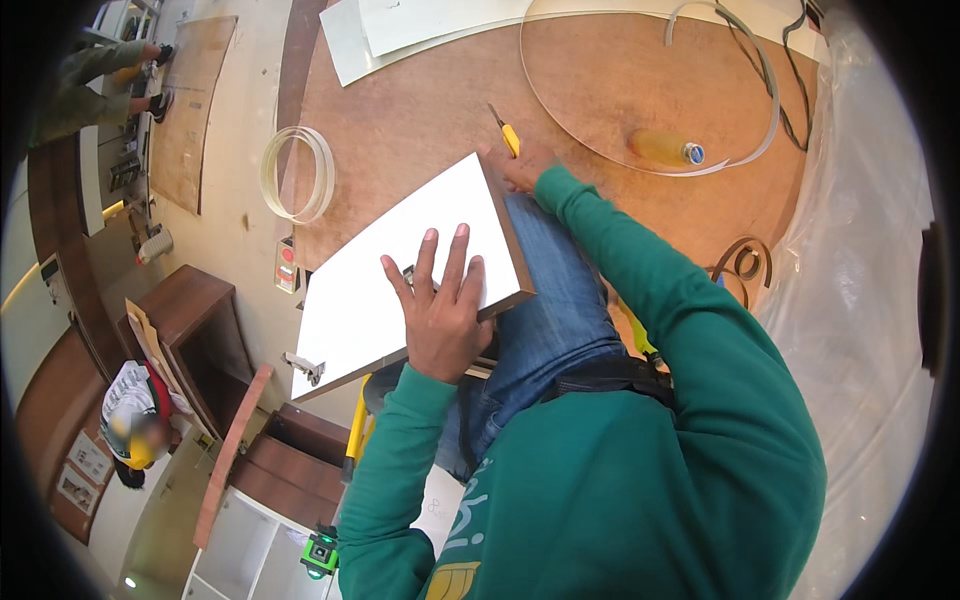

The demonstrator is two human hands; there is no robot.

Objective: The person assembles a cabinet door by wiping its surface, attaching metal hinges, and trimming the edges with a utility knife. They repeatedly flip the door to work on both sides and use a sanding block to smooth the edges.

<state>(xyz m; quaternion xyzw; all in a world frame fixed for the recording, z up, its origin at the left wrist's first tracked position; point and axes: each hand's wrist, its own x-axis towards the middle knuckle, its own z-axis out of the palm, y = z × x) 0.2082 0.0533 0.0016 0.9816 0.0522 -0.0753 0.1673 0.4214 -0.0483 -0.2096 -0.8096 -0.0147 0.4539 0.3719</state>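
Observation:
A white cabinet door panel (pixel 365 285) with brown edges rests tilted across my lap, beside the table. My left hand (pixel 445 310) lies on its white face, fingers spread. One metal hinge (pixel 305 368) sits at the panel's near left corner, and a second metal fitting (pixel 408 273) shows partly between my fingers. At the panel's far right edge, my right hand (pixel 527 166) is closed around a yellow utility knife (pixel 510 138), whose blade points away from me over the table. The panel hides some of the right fingers.
The brown worktable (pixel 430 120) holds a coil of pale edging (pixel 325 175), a long loose strip (pixel 560 125), a yellowish bottle (pixel 660 147) and white sheets (pixel 400 30). A green laser level (pixel 320 553) stands near my left arm. Two people are at left.

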